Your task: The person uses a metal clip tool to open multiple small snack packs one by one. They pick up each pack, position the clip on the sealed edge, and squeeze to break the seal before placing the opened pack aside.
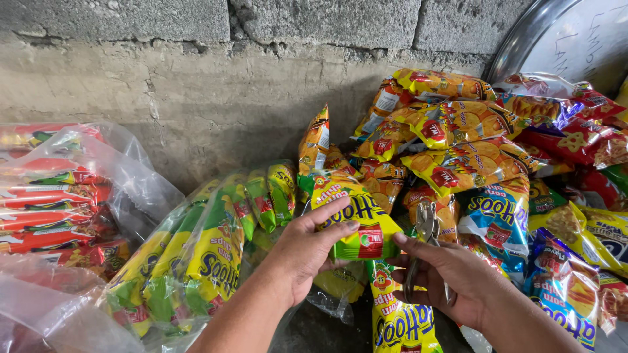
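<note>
My left hand [307,252] grips a yellow-and-green snack packet [356,219] by its lower edge, thumb on its front. A second packet [396,320] of the same kind hangs below it, joined to it. My right hand [454,274] holds a small metal stapler [425,238] right beside the first packet's right edge. The stapler's jaw points up toward that packet.
A clear plastic bag of yellow-green packets [196,261] lies at the left. Further left is a bag of red packets [59,196]. A heap of yellow, blue and red snack packets [484,163] fills the right. A concrete block wall [216,78] stands behind, a round metal tray [569,39] top right.
</note>
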